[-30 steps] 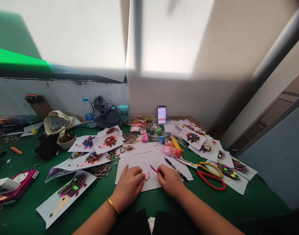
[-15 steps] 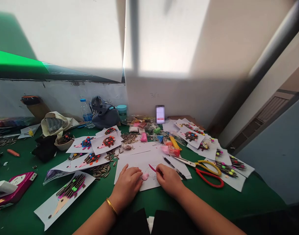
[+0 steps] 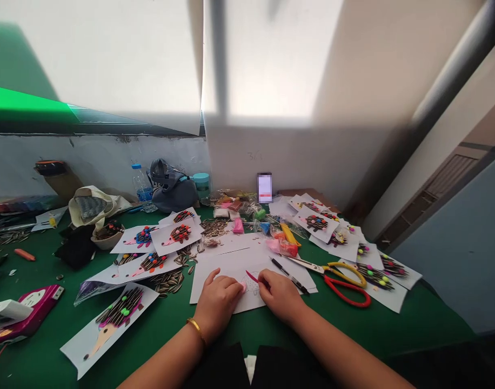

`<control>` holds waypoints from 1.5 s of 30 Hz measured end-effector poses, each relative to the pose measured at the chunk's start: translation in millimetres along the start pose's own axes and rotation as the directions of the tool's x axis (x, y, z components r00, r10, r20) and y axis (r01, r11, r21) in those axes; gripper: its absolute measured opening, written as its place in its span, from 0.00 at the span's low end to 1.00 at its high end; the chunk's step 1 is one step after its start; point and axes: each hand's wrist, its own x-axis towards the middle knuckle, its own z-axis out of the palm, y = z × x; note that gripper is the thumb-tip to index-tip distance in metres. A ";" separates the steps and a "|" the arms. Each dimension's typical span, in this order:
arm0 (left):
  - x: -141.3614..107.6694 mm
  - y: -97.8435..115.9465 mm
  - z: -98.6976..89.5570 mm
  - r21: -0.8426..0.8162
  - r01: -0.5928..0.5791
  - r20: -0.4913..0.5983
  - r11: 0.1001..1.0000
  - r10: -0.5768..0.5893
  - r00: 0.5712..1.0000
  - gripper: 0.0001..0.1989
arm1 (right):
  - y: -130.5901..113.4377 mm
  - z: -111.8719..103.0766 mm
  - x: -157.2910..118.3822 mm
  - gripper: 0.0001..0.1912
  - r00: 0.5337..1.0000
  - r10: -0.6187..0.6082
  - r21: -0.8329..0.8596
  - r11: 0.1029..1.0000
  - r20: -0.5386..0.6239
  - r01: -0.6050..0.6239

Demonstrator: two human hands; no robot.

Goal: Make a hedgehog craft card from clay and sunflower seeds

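On white paper [image 3: 211, 270], a small hedgehog outline drawing [image 3: 253, 281] lies between my hands. A small lump of pink modelling clay [image 3: 243, 287] sits at the drawing's left side, under the fingertips of my left hand [image 3: 218, 297]. These fingers are bent together over the clay, with the little finger sticking out. My right hand [image 3: 278, 293] pinches a thin, curved magenta clay tool [image 3: 251, 276], its tip pointing up and left over the drawing. Beside that hand rest a black pen [image 3: 288, 275] and scissors [image 3: 345, 281] with yellow and red handles.
Finished hedgehog cards [image 3: 109, 329] lie on the left, more cards [image 3: 316, 224] on the right. Sunflower seeds [image 3: 170, 281] are scattered near the paper. Bagged clay [image 3: 282, 247], a propped phone [image 3: 265, 188], a bottle [image 3: 142, 189] and a magenta power strip [image 3: 37, 308] stand around.
My left hand has shifted slightly right, and its fingertips now cover more of the pink clay. My right hand stays in place with the magenta tool.
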 end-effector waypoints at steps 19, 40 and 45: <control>3.6 6.8 7.5 0.084 0.024 0.001 0.996 -0.024 1.000 0.10 | 0.6 0.0 -0.3 0.05 1.000 0.000 0.015 1.000 0.003 0.000; -8.4 13.9 0.0 0.084 -0.060 -0.034 0.995 0.063 0.997 0.11 | 3.9 1.7 0.9 0.05 1.000 -0.010 0.017 1.000 0.016 0.010; -14.0 10.7 6.3 0.033 -0.105 -0.046 0.994 0.107 0.993 0.14 | 3.9 -1.2 3.2 0.08 0.998 -0.006 0.003 1.000 0.068 0.006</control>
